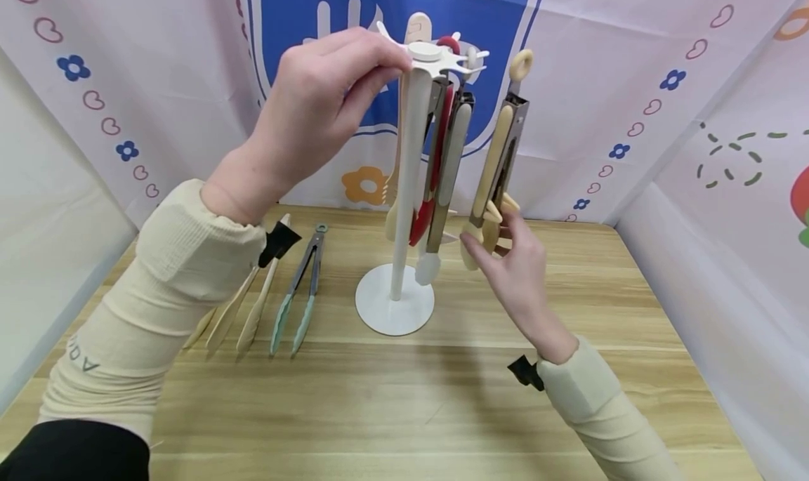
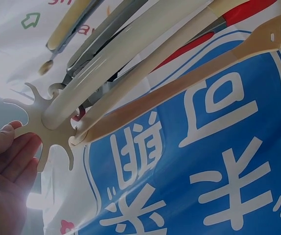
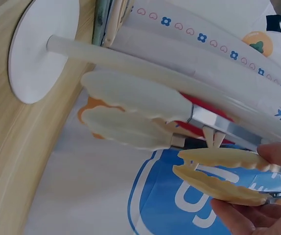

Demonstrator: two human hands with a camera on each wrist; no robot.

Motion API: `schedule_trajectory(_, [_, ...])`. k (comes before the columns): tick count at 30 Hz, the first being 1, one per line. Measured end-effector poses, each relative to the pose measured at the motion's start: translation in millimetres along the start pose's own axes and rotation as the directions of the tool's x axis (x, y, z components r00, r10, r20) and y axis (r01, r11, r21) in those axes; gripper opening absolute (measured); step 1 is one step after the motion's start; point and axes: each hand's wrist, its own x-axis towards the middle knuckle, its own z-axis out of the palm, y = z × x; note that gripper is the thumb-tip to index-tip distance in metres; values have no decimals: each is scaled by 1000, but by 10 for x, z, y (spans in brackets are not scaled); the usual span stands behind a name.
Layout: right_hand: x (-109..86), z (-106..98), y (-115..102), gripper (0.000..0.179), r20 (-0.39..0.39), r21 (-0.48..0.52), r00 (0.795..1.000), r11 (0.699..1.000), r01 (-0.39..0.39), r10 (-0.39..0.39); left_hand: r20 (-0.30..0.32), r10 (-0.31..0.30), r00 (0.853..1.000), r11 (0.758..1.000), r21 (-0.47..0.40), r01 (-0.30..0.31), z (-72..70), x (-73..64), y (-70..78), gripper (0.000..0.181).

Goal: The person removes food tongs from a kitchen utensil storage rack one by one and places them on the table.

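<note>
Gripping 1 pair of yellow tongs (image 1: 494, 154) low by the scalloped heads in the right hand (image 1: 521, 274), just right of a white rack (image 1: 407, 179) and apart from its hooks, loop end up. Pressing thumb and fingers on opposite sides, with the 2 heads slightly parted. Pinching a prong at the left of the rack's top between thumb and fingers of the left hand (image 1: 331, 95). Standing, in the rack's case, upright on a round white base (image 1: 373, 309) near the middle of the wood-grain desk (image 1: 411, 404). Hanging close to the post, along with grey tongs (image 1: 455, 154), a red utensil (image 1: 422, 221) and, toward the far side, a tan slotted utensil (image 2: 179, 89). To the left, on the desk, with mint-green tongs (image 1: 283, 323) spread beside pale tongs (image 1: 251, 319). Set before a far printed cloth (image 1: 600, 60).
</note>
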Motion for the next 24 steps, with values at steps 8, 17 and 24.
schedule_trajectory(8, [45,-76,171,50,19,-75,995,993,-96,98,4,1,1000,1000,-6,-1,2,-1,-6,25])
schedule_trajectory(17, [51,-156,310,42,18,-154,989,978,-144,148,2,3,1000,1000,-10,-3,0,1,-9,25])
schedule_trajectory(24, [30,-191,373,44,59,-223,979,959,-178,195,2,9,1000,1000,-12,-9,3,-1,-8,25])
